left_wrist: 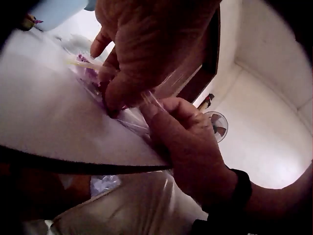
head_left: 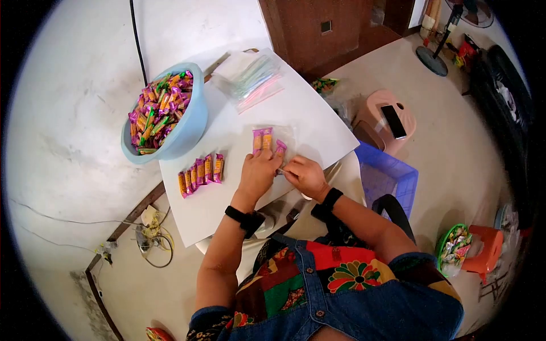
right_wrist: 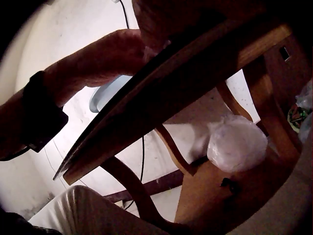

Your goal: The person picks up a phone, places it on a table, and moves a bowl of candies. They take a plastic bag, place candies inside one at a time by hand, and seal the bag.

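Note:
A clear plastic bag (head_left: 289,134) lies near the table's right edge with several purple-and-orange packets (head_left: 267,138) in it. The left hand (head_left: 257,175) is over the bag's near part, its fingers against the packets. In the left wrist view, the left hand's (left_wrist: 151,44) thumb and fingers grip the bag beside the purple wrappers. Pinched in the right hand (head_left: 307,177) is the bag's near edge, and the left wrist view shows this right hand (left_wrist: 183,137) holding the thin film (left_wrist: 134,121). In the right wrist view the table edge hides most of the fingers.
A blue basin (head_left: 196,116) full of packets stands at the table's back left. A row of loose packets (head_left: 199,172) lies left of the hands. Empty bags (head_left: 250,79) are stacked beyond. A blue crate (head_left: 388,170) and pink stool (head_left: 378,111) with a phone stand right.

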A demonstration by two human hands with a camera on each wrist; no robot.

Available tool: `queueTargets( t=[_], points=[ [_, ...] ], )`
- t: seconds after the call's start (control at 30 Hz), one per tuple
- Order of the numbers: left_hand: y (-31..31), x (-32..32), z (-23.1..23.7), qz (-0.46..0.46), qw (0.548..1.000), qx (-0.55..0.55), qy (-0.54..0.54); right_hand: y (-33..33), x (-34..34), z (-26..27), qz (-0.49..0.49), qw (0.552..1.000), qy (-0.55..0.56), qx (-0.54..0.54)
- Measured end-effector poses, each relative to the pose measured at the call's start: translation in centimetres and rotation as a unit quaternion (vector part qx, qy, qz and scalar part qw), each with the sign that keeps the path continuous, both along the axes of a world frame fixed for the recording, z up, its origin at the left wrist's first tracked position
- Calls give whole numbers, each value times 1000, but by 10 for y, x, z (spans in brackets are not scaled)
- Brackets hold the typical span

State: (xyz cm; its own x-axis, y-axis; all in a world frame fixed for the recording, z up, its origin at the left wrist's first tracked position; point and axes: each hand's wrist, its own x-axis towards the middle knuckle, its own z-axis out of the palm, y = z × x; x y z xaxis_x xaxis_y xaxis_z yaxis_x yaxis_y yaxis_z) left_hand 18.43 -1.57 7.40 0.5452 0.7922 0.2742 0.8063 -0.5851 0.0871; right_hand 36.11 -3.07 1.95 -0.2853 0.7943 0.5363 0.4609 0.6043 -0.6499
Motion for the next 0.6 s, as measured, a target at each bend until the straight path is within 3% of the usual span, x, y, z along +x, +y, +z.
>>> queueTargets(
  t=[0.43, 0.6],
  points=[
    [9, 0, -2, 7, 998, 53, 11, -2, 0, -1, -4, 998, 58, -28],
    [15, 15, -8, 31, 982, 185, 25, -1, 0, -3, -6, 999, 41, -12]
  ],
)
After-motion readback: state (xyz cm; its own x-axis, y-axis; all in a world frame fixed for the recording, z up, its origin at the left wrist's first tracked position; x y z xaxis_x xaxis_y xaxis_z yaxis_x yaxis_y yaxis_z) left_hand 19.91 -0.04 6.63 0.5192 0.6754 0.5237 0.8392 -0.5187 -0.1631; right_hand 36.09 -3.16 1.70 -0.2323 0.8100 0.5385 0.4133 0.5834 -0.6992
